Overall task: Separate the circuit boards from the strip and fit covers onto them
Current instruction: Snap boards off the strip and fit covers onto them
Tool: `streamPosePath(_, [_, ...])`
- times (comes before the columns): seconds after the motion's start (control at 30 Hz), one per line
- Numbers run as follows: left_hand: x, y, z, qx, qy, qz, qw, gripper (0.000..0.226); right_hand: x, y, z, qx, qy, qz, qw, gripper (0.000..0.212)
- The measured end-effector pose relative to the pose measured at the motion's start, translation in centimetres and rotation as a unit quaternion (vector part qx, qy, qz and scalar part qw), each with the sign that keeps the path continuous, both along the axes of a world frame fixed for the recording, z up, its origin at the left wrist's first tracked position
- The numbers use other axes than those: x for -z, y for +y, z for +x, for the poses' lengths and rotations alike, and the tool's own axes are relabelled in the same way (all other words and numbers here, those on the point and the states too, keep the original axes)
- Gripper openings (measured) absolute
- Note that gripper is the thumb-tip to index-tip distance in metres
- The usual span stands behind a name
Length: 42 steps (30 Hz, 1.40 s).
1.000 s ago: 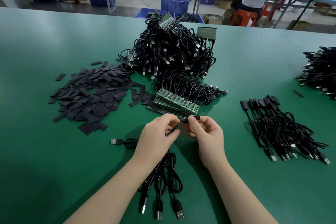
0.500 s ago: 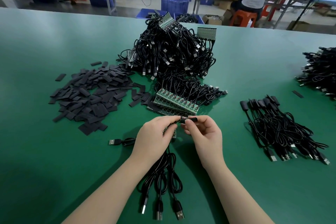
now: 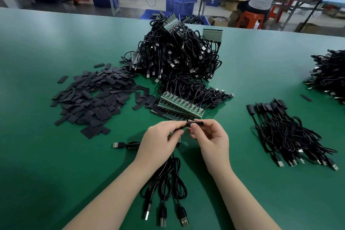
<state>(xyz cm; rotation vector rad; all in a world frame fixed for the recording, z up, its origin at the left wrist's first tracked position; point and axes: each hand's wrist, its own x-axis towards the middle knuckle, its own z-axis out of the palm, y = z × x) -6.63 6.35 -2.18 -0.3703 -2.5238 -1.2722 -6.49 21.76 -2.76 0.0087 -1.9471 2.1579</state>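
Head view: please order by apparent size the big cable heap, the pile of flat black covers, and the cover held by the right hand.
1. Big cable heap and pile of flat black covers: similar extent, unranked.
2. Cover held by the right hand: by far smallest.

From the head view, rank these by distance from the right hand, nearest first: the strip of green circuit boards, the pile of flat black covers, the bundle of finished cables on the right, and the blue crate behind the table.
From the right hand:
1. Strip of green circuit boards, just beyond the hand.
2. Bundle of finished cables, to its right.
3. Pile of flat black covers, far left, across the other hand.
4. Blue crate, off the table, behind it.
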Motion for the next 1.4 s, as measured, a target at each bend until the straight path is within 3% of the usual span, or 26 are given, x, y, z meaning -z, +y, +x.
streamPosePath(0.6, [0.0,-0.2,0.2,0.01,-0.034,0.051,0.998,0.048,-0.1,0.4,-0.1,-0.055,-0.012,0.017,0.998,0.016])
streamPosePath(0.73, [0.0,0.0,0.5,-0.015,-0.024,0.064,0.998,0.04,-0.2,0.5,-0.1,-0.063,-0.021,0.002,0.998,0.023])
streamPosePath(0.87, [-0.2,0.2,0.7,-0.073,0.026,-0.001,0.997,0.021,-0.3,0.7,-0.2,-0.058,-0.027,-0.015,0.998,0.027])
streamPosePath(1.03, [-0.5,0.4,0.8,-0.015,0.038,-0.028,0.999,0.03,-0.3,0.8,-0.2,-0.06,-0.034,-0.09,0.994,0.002])
streamPosePath(1.17, [-0.6,0.6,1.0,-0.069,0.052,-0.023,0.996,0.023,0.0,0.7,-0.3,-0.063,-0.041,-0.107,0.991,0.004])
streamPosePath(1.4, [-0.6,0.6,1.0,-0.061,0.055,-0.017,0.997,0.016,0.5,0.1,-0.3,-0.074,-0.047,-0.092,0.992,0.012])
